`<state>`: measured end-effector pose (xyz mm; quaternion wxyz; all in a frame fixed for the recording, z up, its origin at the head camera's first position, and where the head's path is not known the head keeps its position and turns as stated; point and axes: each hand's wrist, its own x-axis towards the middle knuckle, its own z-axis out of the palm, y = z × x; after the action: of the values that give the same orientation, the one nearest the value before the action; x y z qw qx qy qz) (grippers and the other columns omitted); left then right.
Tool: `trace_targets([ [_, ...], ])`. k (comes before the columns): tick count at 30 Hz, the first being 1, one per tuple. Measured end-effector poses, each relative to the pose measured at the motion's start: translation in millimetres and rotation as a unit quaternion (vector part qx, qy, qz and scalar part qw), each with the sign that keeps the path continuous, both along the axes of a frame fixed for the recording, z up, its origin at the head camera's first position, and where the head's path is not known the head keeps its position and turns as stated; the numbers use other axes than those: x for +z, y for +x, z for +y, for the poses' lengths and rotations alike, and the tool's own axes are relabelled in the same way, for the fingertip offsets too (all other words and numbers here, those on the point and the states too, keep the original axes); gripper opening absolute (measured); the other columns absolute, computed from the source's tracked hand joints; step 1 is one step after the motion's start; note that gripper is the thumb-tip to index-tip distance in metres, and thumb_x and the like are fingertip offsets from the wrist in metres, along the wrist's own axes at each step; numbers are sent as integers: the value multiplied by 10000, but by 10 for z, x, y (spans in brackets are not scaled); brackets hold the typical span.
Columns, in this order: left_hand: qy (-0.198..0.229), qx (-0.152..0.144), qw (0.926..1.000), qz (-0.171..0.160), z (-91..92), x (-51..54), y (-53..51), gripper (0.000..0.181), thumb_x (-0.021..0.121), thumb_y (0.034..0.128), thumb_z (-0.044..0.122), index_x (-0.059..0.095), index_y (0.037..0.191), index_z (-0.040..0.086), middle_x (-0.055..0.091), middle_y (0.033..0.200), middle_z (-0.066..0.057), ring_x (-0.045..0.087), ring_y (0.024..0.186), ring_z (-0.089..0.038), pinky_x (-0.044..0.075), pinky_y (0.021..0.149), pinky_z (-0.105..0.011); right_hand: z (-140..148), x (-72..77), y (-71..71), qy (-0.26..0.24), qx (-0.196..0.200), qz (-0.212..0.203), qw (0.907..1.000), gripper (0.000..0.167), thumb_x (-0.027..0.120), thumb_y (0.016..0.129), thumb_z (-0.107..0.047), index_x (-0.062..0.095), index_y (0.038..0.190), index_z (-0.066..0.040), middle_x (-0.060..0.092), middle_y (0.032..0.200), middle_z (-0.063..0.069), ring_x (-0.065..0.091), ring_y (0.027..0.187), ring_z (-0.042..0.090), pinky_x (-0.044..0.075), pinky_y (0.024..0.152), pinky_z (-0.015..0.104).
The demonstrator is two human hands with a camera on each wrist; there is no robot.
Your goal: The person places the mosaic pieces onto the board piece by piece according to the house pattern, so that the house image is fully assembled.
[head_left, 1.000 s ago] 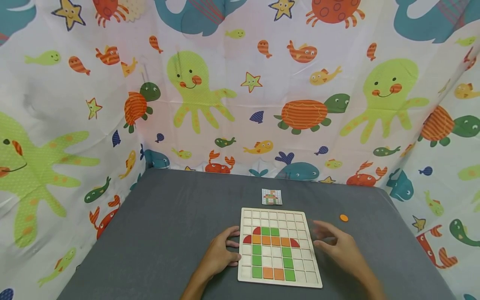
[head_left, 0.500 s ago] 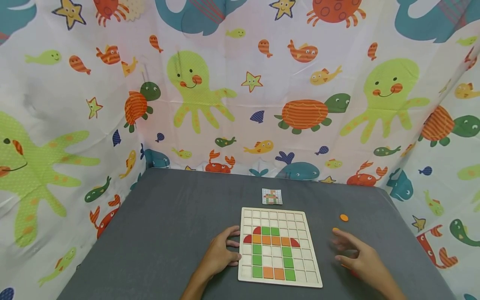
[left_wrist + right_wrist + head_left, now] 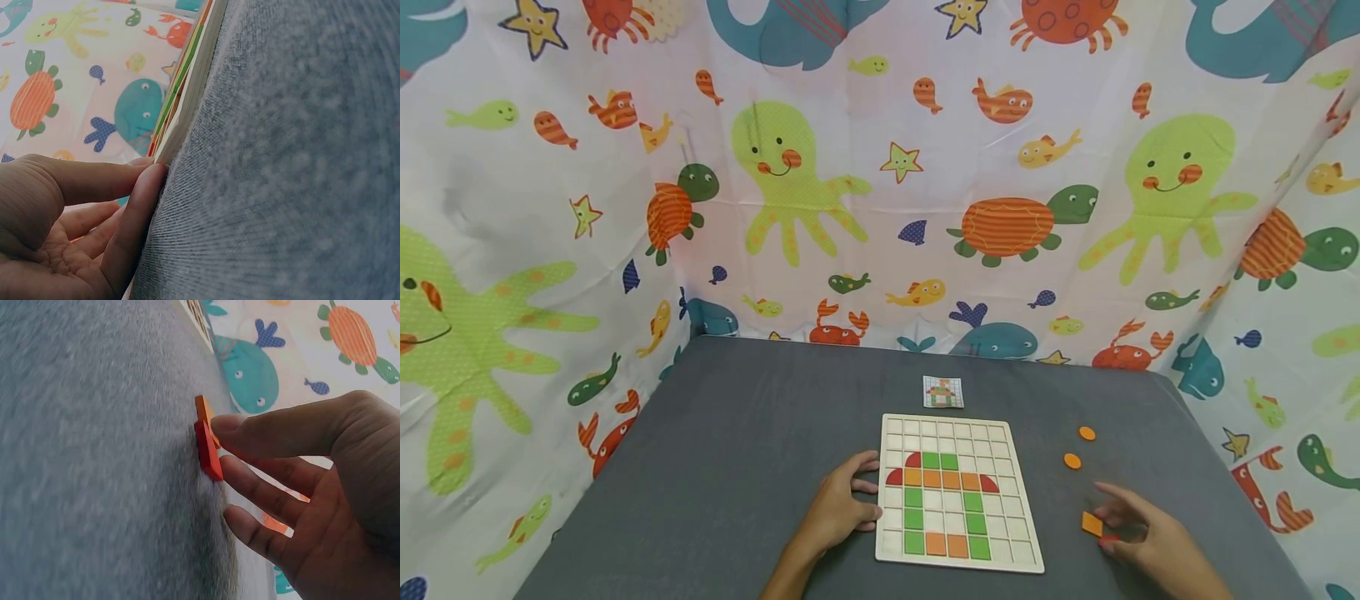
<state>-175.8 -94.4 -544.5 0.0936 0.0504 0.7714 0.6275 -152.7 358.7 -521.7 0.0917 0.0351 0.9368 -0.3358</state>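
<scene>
A pale wooden grid board [image 3: 1017,508] carries green, orange and red pieces set in its squares. My left hand [image 3: 842,506] touches the board's left edge; in the left wrist view its thumb and a fingertip [image 3: 150,181] meet at the board's side. Right of the board, my right hand [image 3: 1153,537] is over the table at an orange square piece [image 3: 1092,524] and a red piece [image 3: 1108,541]. In the right wrist view the red piece [image 3: 208,452] lies against the orange one [image 3: 204,411], with the fingertips close by. The far side of both pieces is hidden.
Two orange discs lie right of the board, one nearer [image 3: 1072,461] and one farther [image 3: 1087,433]. A small picture card [image 3: 942,392] with a coloured grid lies behind the board. A sea-animal curtain [image 3: 880,275] encloses the grey table [image 3: 760,433].
My right hand has moved right and toward me, away from the board. A second orange disc, the orange square and the red piece have come into view. My left hand has stayed put.
</scene>
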Motion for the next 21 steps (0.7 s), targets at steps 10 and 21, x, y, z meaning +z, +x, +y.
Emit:
trace_targets([
  [10, -29, 3, 10000, -57, 0, -7, 4, 815, 789, 784, -155, 535, 1526, 63, 590, 1477, -163, 656, 1122, -283, 653, 609, -383, 102, -30, 51, 210, 170, -248, 9993, 769, 893, 775, -11, 554, 1464, 28, 720, 1091, 48, 659, 938, 203, 566, 689, 323],
  [21, 10, 41, 10000, -47, 6, 16, 0, 816, 791, 783, -158, 535, 1526, 60, 592, 1474, -165, 658, 1116, -268, 650, 601, -357, 167, -50, 82, 444, 155, -121, 9988, 758, 946, 766, -226, 620, 1405, 18, 676, 954, -32, 603, 814, 106, 552, 772, 356],
])
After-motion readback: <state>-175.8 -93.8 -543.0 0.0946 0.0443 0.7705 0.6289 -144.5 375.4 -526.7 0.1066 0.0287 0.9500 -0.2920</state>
